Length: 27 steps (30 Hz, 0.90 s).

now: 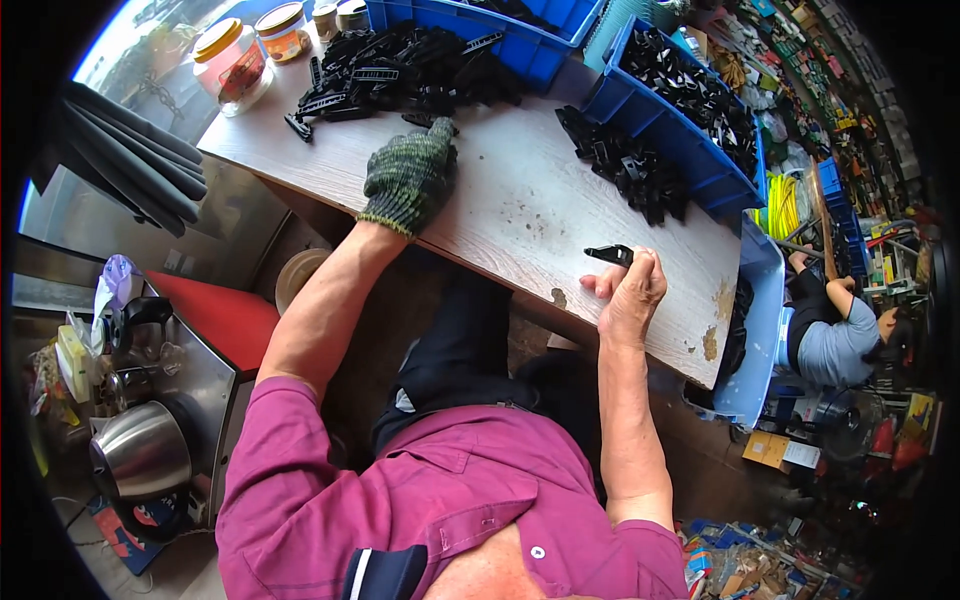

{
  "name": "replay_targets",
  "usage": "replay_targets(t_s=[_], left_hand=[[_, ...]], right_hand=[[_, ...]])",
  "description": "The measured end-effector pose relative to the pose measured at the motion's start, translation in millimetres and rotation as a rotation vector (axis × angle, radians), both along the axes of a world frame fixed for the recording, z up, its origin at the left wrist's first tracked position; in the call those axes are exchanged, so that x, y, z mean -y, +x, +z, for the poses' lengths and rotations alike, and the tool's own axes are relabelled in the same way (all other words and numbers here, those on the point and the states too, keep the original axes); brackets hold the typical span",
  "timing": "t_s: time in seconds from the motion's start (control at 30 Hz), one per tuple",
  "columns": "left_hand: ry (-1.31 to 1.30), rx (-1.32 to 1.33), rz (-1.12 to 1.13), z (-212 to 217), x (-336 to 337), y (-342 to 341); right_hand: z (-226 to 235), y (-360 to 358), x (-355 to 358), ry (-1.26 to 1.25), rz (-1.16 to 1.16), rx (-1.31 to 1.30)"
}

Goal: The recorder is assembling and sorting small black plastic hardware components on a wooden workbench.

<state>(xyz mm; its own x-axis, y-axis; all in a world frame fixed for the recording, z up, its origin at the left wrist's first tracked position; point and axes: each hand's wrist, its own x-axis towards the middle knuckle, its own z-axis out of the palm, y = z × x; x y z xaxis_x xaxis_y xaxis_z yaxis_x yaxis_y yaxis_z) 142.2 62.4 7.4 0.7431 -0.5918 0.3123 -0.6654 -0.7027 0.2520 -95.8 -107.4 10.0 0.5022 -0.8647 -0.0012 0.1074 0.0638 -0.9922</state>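
My left hand [410, 178], in a dark green knitted glove, is closed at the near edge of a heap of black plastic parts [375, 75]. Its thumb presses on one small black plastic part [416, 120], most of which is covered. Bare, my right hand [634, 288] pinches another black plastic part [608, 255] between thumb and fingers, just above the table's front right area. A second pile of black parts [625, 165] lies farther back on the pale wooden table [510, 200].
Blue bins with black parts stand at the back [545, 50] and right [670, 125]; a lighter blue tub [765, 330] is beside the table. Jars [230, 65] stand back left. A metal kettle [145, 450] is at left. Another person [835, 335] works at far right.
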Motion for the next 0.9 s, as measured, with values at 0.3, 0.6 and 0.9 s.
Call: replay_targets(t_s=[0.3, 0.6, 0.9], left_hand=[[-0.289, 0.171, -0.033, -8.1, -14.9, -6.4], [-0.156, 0.29, -0.093, -4.9, -16.0, 18.9], [-0.139, 0.271, -0.321, -6.4, 18.4, -2.5]], right_hand=[[4.8, -6.3, 3.3, 0.046, 0.071, 0.031], [12.9, -27.0, 39.6, 0.164, 0.137, -0.077], [66.7, -74.9, 177.0, 0.09, -0.904, -0.001]])
